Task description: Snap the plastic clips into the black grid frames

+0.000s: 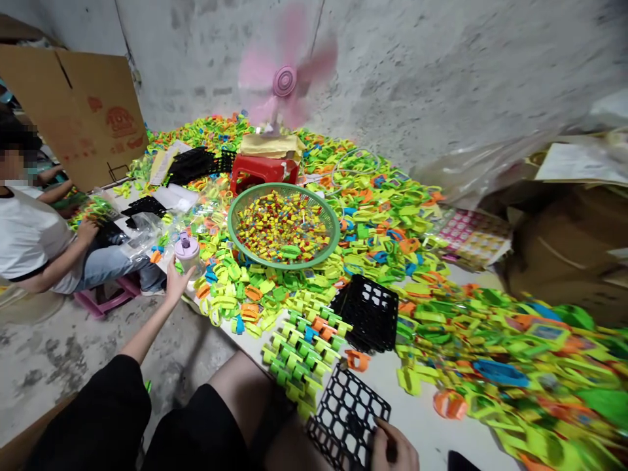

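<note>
At the table's left edge, my left hand [177, 282] reaches out and closes around the side of a clear drinking cup with a lilac lid [186, 246]; some of its fingers are hidden. A small green piece shows between thumb and fingers, and I cannot tell whether the hand holds it. Low in the view, my right hand [395, 448] grips the corner of a black plastic grid tray [349, 415]. Beside that tray, rows of green, yellow, orange and blue toy watches [307, 347] stand packed together. A loose orange toy watch [357, 360] lies next to them.
A green basket [234, 241] of small red and yellow parts stands amid heaped toy watches [377, 216]. Black trays [367, 307] are stacked nearby. A pink fan [284, 80] spins behind a red stool [260, 171]. A co-worker [36, 229] sits at left by a cardboard box [93, 118].
</note>
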`<state>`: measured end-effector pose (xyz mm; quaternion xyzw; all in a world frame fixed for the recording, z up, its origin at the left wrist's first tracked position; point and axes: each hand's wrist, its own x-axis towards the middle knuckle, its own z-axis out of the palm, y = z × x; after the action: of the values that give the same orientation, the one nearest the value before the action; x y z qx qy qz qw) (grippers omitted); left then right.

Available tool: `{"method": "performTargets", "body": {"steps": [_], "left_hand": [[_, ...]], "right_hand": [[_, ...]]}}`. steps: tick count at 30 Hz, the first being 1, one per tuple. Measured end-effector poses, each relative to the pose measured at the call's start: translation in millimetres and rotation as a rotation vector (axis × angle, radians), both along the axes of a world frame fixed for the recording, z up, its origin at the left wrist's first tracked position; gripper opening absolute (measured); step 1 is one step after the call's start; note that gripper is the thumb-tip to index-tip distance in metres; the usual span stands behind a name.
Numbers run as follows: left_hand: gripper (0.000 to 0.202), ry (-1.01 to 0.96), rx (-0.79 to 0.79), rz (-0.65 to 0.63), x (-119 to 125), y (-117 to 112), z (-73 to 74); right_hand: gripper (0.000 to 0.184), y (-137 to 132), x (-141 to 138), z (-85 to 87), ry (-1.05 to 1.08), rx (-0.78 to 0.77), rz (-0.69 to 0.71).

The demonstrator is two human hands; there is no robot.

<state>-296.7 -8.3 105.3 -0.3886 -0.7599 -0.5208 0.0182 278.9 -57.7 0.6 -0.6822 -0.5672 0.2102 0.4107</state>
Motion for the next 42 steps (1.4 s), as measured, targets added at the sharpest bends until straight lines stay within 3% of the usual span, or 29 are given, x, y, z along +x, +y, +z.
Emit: {"method": "performTargets", "body": {"steps": [3, 7, 10, 14, 20, 23, 27, 30, 36, 42], "left_hand": [[0.065, 0.132, -0.009, 0.039, 32.7, -26.6, -5.5], [0.053, 0.309, -0.054, -0.126, 86.1, -63.9, -13.9], [0.048, 0.422, -0.087, -0.335, 125.2, -85.7, -23.6], [0.044, 0.505, -0.014, -0.602, 169.2, -104.7, -44.5], [0.047, 0.495, 0.068, -1.221, 238.6, -120.5, -87.3], [0.05, 0.604, 0.088, -1.389, 277.4, -117.3, -100.0], [0.058, 0.788, -0.023, -1.357, 318.4, -98.5, -104.2], [0.062, 0.807, -0.092, -1.348, 335.8, -85.1, -105.9], [0.062, 0.772, -0.128, -1.339, 346.0, -75.5, -109.1], [0.052, 0.785, -0.038, -1.319, 346.2, -63.7, -114.0]], "right_hand": [[0.054, -3.0, 3.6, 0.3, 0.011, 0.015, -0.012], [0.054, -0.3, 5.1, -2.4, 0.028, 0.058, -0.016], [0.048, 5.9, -0.4, 4.4, 0.052, 0.085, -0.015], [0.037, 23.6, -9.2, 24.2, 0.053, 0.122, -0.033], [0.031, 74.7, -5.6, 42.7, 0.014, 0.156, -0.038], [0.032, 103.2, 2.8, 44.9, -0.064, 0.113, -0.082], [0.041, 134.0, 13.2, 47.4, -0.194, -0.039, -0.176], [0.045, 144.5, 14.9, 53.4, -0.28, -0.154, -0.116], [0.039, 140.4, 7.7, 74.8, -0.383, -0.3, 0.057], [0.038, 149.8, 20.0, 84.9, -0.51, -0.303, 0.124]]}}
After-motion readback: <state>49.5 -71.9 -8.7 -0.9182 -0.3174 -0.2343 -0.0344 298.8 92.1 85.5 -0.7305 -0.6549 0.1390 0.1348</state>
